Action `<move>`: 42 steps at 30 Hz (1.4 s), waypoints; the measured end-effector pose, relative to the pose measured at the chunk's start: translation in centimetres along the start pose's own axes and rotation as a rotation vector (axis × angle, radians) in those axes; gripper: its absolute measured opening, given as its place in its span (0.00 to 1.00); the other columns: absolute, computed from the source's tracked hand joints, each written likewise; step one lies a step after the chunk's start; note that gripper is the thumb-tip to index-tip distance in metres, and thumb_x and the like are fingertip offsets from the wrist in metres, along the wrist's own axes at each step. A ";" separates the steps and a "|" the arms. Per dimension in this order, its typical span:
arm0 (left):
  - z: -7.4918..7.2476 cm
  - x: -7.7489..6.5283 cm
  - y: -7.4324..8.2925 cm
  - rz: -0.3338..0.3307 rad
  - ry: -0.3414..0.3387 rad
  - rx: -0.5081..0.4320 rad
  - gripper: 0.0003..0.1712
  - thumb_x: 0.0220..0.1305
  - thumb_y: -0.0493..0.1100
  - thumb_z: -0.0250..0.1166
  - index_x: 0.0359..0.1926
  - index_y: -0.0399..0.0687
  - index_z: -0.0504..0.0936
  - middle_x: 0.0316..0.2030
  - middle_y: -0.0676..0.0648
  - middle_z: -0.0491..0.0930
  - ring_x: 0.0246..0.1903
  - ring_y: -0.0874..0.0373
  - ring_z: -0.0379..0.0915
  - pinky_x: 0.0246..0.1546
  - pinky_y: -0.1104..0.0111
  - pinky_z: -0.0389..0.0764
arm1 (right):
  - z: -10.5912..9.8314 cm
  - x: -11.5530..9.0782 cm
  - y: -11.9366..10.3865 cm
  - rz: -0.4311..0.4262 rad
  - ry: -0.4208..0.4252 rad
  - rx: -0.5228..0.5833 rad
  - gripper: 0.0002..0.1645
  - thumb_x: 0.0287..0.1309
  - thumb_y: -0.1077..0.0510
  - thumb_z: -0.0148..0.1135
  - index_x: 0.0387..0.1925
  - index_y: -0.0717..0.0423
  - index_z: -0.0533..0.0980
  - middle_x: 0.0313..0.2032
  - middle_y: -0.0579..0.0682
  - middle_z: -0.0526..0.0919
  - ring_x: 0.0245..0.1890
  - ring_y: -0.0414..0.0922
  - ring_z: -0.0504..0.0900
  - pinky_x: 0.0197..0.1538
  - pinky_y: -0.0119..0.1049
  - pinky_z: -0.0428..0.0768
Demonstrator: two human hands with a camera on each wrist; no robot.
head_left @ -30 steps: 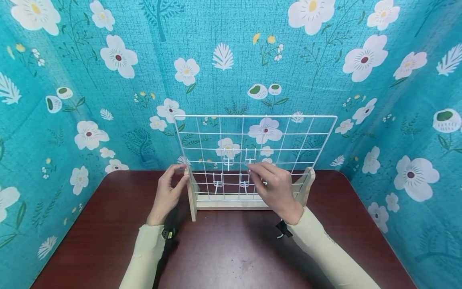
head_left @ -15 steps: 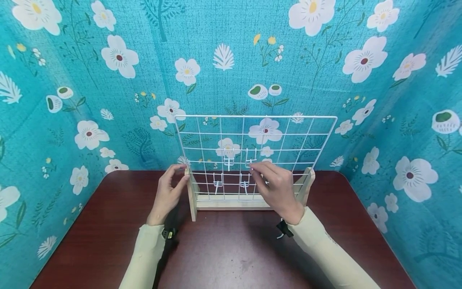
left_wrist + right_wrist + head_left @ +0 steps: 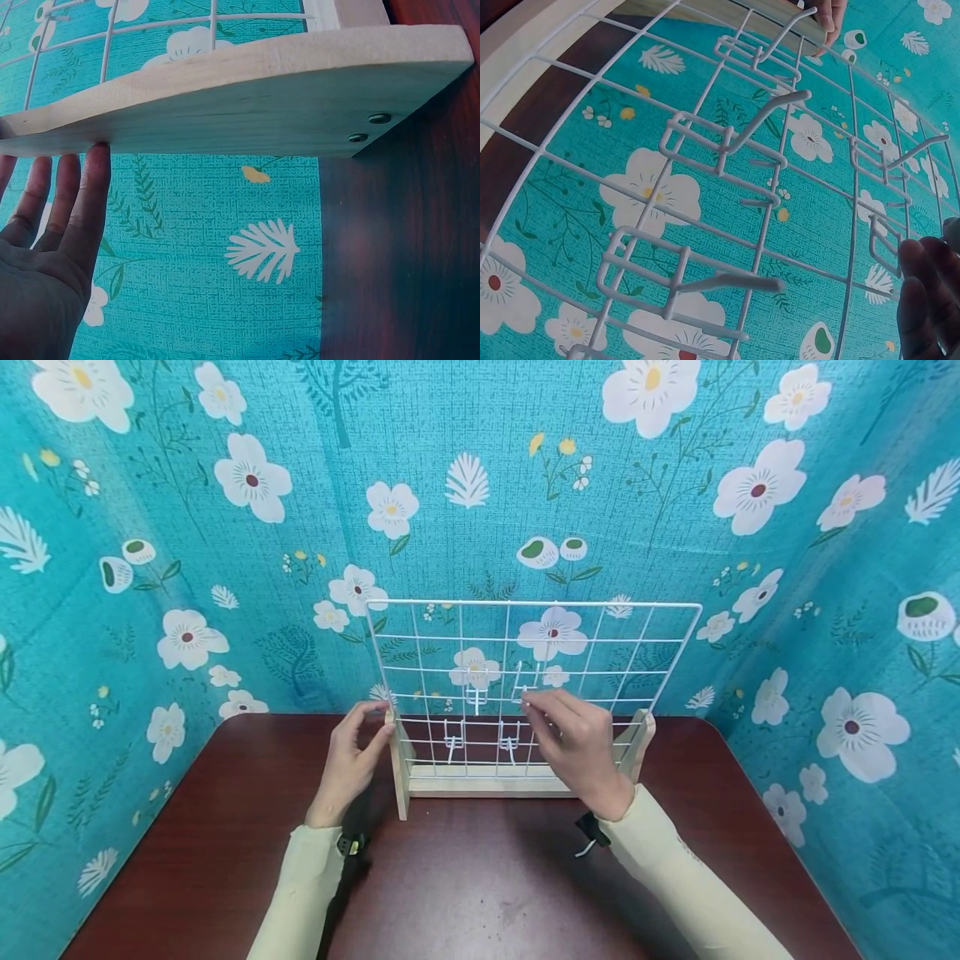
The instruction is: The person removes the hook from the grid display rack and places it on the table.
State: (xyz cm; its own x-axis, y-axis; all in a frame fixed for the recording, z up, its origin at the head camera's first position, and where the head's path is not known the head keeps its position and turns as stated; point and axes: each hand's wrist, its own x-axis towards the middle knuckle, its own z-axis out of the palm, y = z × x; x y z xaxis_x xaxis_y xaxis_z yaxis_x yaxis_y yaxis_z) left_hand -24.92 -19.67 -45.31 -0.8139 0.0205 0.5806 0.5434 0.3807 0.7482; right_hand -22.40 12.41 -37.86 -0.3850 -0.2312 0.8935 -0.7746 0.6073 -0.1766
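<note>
My right hand [image 3: 573,739] pinches a white wire hook [image 3: 519,683] at the middle of the white wire grid [image 3: 555,603]. Its two upper prongs stand slanted across a horizontal wire. In the right wrist view that hook's wire loop [image 3: 885,244] shows beside dark fingertips [image 3: 913,259]; the rest is hidden by the hand. At the grid's left end, my left hand [image 3: 351,760] holds the wooden side leg [image 3: 399,768] near its top, thumb at the near edge. Its fingertips [image 3: 97,154] meet the leg's far edge in the left wrist view.
Other white hooks hang on the grid: an upper-left one [image 3: 476,693], a lower-left one [image 3: 453,742] and a lower-middle one [image 3: 508,742]. A wooden base bar [image 3: 480,787] joins both legs on the dark red table [image 3: 450,877]. A flowered teal curtain [image 3: 480,543] surrounds the table.
The pinched hook has tilted, its prongs now leaning to the right, and my right hand has shifted slightly up and right. My left hand stays on the leg.
</note>
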 end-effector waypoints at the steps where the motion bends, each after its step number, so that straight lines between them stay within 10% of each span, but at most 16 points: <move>1: 0.0 0.0 0.4 0.003 -0.001 -0.003 0.17 0.70 0.29 0.65 0.58 0.33 0.80 0.53 0.35 0.83 0.49 0.78 0.75 0.43 0.87 0.77 | 0.0 0.0 0.0 -0.004 0.004 -0.003 0.07 0.61 0.67 0.71 0.42 0.60 0.87 0.35 0.55 0.92 0.24 0.43 0.84 0.25 0.33 0.76; 19: -0.2 0.2 -1.3 0.013 -0.012 -0.012 0.17 0.70 0.34 0.67 0.58 0.44 0.82 0.54 0.44 0.85 0.49 0.71 0.78 0.42 0.80 0.81 | -0.2 0.5 -0.1 -0.045 0.037 -0.019 0.08 0.62 0.66 0.71 0.43 0.61 0.87 0.34 0.56 0.92 0.31 0.48 0.90 0.34 0.42 0.87; 36: -0.3 0.2 2.2 -0.005 -0.006 -0.001 0.16 0.71 0.31 0.65 0.57 0.29 0.79 0.52 0.32 0.83 0.48 0.67 0.80 0.42 0.87 0.78 | -1.8 -0.7 -1.1 -0.128 0.067 0.009 0.14 0.74 0.56 0.62 0.40 0.63 0.87 0.32 0.57 0.91 0.30 0.49 0.90 0.34 0.42 0.88; 42: 0.0 0.2 0.6 -0.033 0.003 0.000 0.17 0.70 0.30 0.65 0.58 0.29 0.79 0.53 0.32 0.83 0.48 0.66 0.80 0.42 0.87 0.78 | -2.1 -1.6 -1.3 -0.119 0.066 0.019 0.13 0.72 0.56 0.64 0.41 0.62 0.87 0.34 0.57 0.92 0.31 0.49 0.91 0.37 0.43 0.88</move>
State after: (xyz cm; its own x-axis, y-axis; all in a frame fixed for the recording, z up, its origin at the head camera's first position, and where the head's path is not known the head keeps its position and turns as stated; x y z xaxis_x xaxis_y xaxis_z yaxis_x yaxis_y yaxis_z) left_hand -24.74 -19.40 -44.81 -0.8310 0.0055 0.5563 0.5162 0.3807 0.7672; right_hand -19.71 13.53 -38.16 -0.2563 -0.2497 0.9338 -0.8222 0.5643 -0.0748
